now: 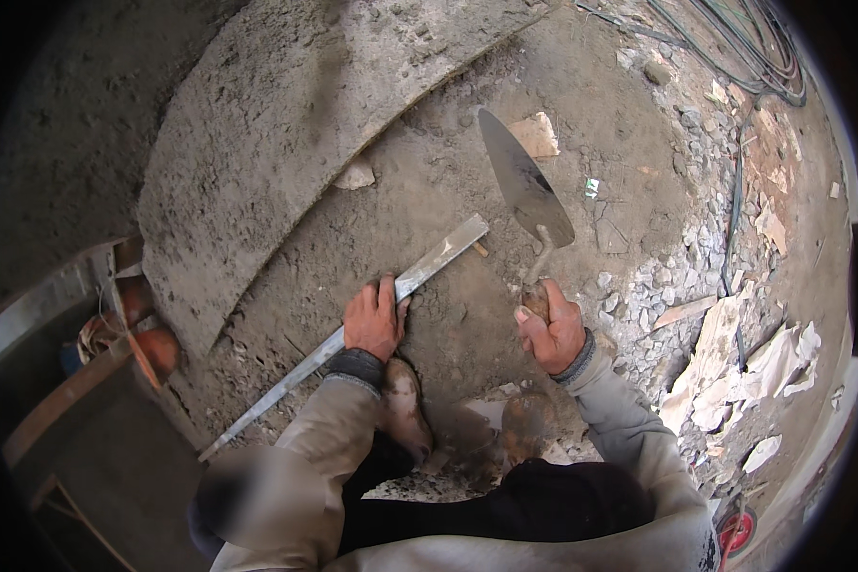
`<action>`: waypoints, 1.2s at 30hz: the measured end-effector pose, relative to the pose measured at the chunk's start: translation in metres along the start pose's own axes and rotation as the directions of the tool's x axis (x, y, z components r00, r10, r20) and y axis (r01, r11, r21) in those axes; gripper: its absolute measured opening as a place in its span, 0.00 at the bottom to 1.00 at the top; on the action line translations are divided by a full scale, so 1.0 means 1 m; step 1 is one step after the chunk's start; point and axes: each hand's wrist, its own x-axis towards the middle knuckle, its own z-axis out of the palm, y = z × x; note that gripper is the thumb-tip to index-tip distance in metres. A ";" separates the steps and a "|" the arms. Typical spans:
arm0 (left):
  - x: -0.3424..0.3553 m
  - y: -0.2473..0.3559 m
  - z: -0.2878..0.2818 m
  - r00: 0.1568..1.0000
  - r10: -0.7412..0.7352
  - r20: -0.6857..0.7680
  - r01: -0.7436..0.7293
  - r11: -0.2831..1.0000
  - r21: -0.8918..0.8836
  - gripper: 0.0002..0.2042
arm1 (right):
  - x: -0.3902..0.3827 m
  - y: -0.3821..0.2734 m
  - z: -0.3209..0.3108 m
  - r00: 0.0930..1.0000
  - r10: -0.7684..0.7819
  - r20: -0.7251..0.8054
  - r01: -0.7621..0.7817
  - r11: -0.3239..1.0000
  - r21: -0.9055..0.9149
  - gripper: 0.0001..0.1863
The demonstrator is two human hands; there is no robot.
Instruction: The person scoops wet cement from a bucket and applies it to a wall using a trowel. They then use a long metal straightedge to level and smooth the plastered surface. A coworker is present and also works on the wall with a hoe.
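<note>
Cloth sleeves [624,415]; left fingers [387,292] curled round metal bar [437,266]; right fingers [566,310] clasp trowel [527,186], handle [536,302] probably wooden.

The left hand [374,319] grips a long straight bar [443,255] of greyish metal, which lies slanting over the rough ground [448,319], its far end toward the right. The right hand [555,332] is closed around the handle of a trowel [520,176]; the pointed blade is directed away from the person. Beyond the bar there is a large sheet [257,162] covered with grey, lumpy material. On the right side, grey gravel [653,296] is scattered, with torn pale scraps [720,362] near it. Dark cables [758,52] are at the upper right, and a red wheel [736,527] is visible at the lower right.
</note>
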 end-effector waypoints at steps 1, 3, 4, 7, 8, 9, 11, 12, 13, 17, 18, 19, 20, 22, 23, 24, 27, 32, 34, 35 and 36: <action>0.001 -0.001 0.000 1.000 0.002 -0.005 -0.002 1.000 0.002 0.25 | -0.004 -0.007 0.001 0.999 -0.028 -0.034 0.029 0.999 0.029 0.16; 0.005 0.000 0.000 1.000 0.010 -0.020 -0.010 1.000 0.009 0.25 | -0.001 -0.011 -0.002 1.000 -0.015 -0.003 0.015 0.999 -0.036 0.14; 0.002 0.001 0.001 1.000 0.015 -0.023 -0.015 1.000 0.012 0.25 | 0.004 -0.006 -0.003 0.997 0.038 0.060 -0.030 0.991 -0.130 0.14; 0.001 0.003 0.002 1.000 0.005 -0.022 -0.005 0.999 0.035 0.25 | 0.011 0.012 -0.007 0.981 0.146 0.127 -0.148 0.989 0.005 0.13; 0.001 0.003 0.003 1.000 -0.007 -0.011 0.007 0.999 0.034 0.25 | 0.003 0.002 -0.008 0.993 0.084 0.085 -0.090 0.994 0.064 0.13; 0.000 0.003 0.003 1.000 -0.007 -0.016 0.007 1.000 0.025 0.25 | -0.005 -0.005 -0.009 0.999 0.028 0.037 -0.033 0.992 0.124 0.14; 0.001 0.002 0.004 1.000 -0.005 -0.029 0.005 1.000 0.007 0.25 | -0.005 -0.013 -0.003 0.996 -0.046 -0.070 0.048 0.999 0.025 0.15; 0.000 0.003 0.003 1.000 -0.011 0.000 0.011 1.000 0.006 0.25 | -0.004 -0.016 0.000 0.993 -0.037 -0.111 0.032 0.998 -0.049 0.16; -0.001 0.004 0.002 0.999 -0.019 0.029 0.019 1.000 0.005 0.25 | -0.004 -0.018 0.002 0.988 -0.031 -0.151 0.012 0.993 -0.122 0.16; 0.002 0.004 0.002 0.999 -0.033 0.041 0.032 0.999 0.010 0.24 | -0.004 -0.033 0.005 0.972 -0.137 -0.190 0.107 0.981 -0.160 0.16; 0.001 0.004 0.002 0.999 -0.026 0.028 0.026 1.000 -0.002 0.24 | -0.005 -0.035 0.008 0.960 -0.174 -0.220 0.137 0.975 -0.176 0.16; 0.000 0.004 0.001 1.000 -0.020 0.015 0.020 1.000 -0.014 0.24 | -0.005 -0.036 0.010 0.945 -0.211 -0.248 0.165 0.967 -0.193 0.16; 0.002 0.005 -0.002 1.000 -0.014 -0.007 0.014 1.000 -0.025 0.24 | -0.001 -0.030 0.008 0.982 -0.114 -0.153 0.075 0.968 -0.239 0.17; 0.004 0.003 0.003 0.996 0.045 -0.081 -0.044 0.999 0.006 0.24 | 0.011 -0.006 0.004 0.994 0.106 0.014 -0.094 0.932 -0.349 0.17; 0.004 0.002 0.003 0.991 0.066 -0.116 -0.063 0.998 0.027 0.23 | 0.010 -0.007 0.003 0.999 0.046 -0.006 -0.046 0.956 -0.288 0.17; 0.005 0.001 0.004 0.992 0.059 -0.107 -0.057 0.998 0.030 0.23 | 0.008 -0.010 0.001 0.999 -0.013 -0.031 0.006 0.974 -0.227 0.18; 0.002 0.001 0.003 0.998 0.033 -0.043 -0.033 0.999 0.019 0.24 | 0.000 -0.024 0.004 0.986 -0.060 -0.157 0.047 0.995 -0.087 0.18; 0.001 0.003 0.003 0.999 -0.019 0.049 0.018 1.000 0.006 0.25 | 0.013 -0.006 -0.006 0.999 0.032 0.033 -0.021 0.955 -0.296 0.17; 0.003 -0.001 0.005 1.000 0.002 0.017 -0.002 1.000 0.013 0.25 | 0.012 -0.022 -0.014 1.000 -0.007 -0.030 0.003 0.990 -0.138 0.16; 0.002 -0.001 0.004 1.000 0.013 0.003 -0.013 1.000 0.012 0.25 | 0.008 -0.023 -0.014 0.998 0.010 -0.054 -0.015 0.996 -0.087 0.16; 0.000 0.000 0.004 1.000 0.009 0.009 -0.009 1.000 0.004 0.25 | 0.001 -0.024 -0.013 0.997 0.029 -0.078 -0.032 0.999 -0.035 0.16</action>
